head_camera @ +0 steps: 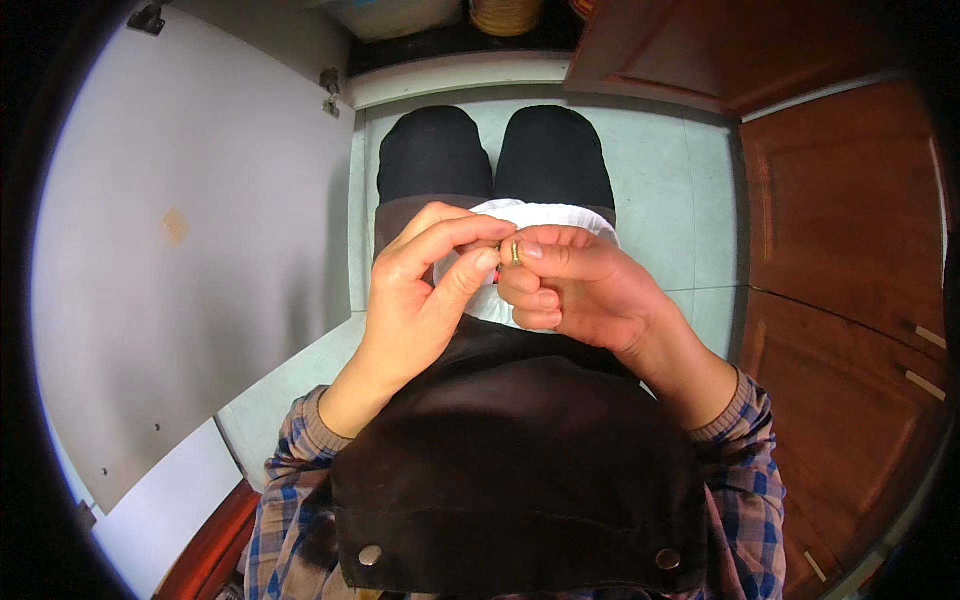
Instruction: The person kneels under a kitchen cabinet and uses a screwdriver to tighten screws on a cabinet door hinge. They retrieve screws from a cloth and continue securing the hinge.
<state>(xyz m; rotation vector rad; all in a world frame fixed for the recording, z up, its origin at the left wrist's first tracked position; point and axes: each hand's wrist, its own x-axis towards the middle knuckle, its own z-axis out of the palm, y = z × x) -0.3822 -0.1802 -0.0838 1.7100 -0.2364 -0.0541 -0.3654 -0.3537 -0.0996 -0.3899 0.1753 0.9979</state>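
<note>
My right hand (577, 277) pinches a small, ribbed, gold-coloured piece (516, 253) between thumb and curled forefinger. It is too small to name exactly. Close against it is my left hand (427, 277), with thumb and forefinger tips nearly together. A tiny dark bit shows between those tips, but I cannot tell whether they grip it. Under both hands, a white thin-looking sheet or bag (574, 216) with a gathered edge lies on my lap. A speck of pink-red shows behind the fingers, its source hidden.
An open white cabinet door (225, 225) stands at my left. Ahead is a low cabinet shelf (420, 52) with containers. Brown wooden cabinet fronts (840, 225) line the right, one door (675, 52) swung open. Pale tiles (652, 165) cover the floor. I wear a dark apron (517, 450).
</note>
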